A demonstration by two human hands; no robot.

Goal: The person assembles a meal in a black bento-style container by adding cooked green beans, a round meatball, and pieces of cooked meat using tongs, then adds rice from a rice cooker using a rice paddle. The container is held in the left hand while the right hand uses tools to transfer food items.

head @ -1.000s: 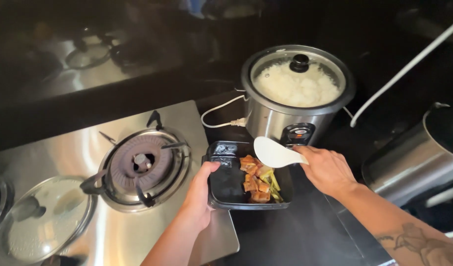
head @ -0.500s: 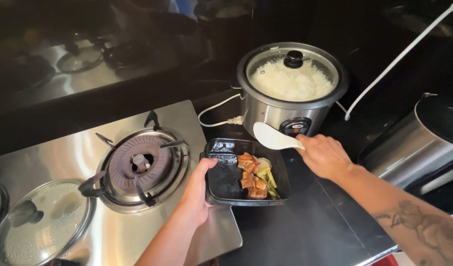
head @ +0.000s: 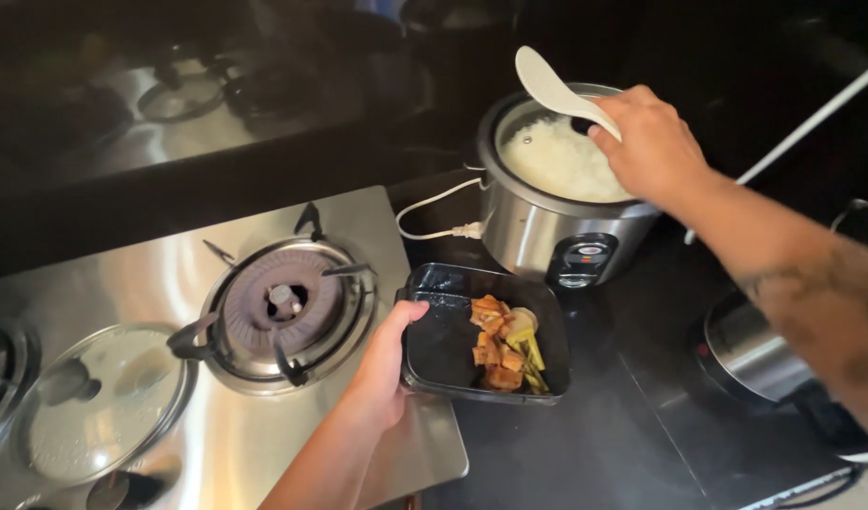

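Head view: at far left a glass lid (head: 99,401) lies flat on the steel stove (head: 358,222), beside a gas burner (head: 283,307). The left hand (head: 387,364) grips the left rim of a black tray (head: 443,345), which holds browned food pieces and green stalks (head: 505,345) in its right half. Behind it the rice cooker (head: 547,222) is filled with white rice (head: 557,161). Over it the right hand (head: 646,142) clasps a white rice paddle (head: 557,90), long axis slanting, blade pointing up-left.
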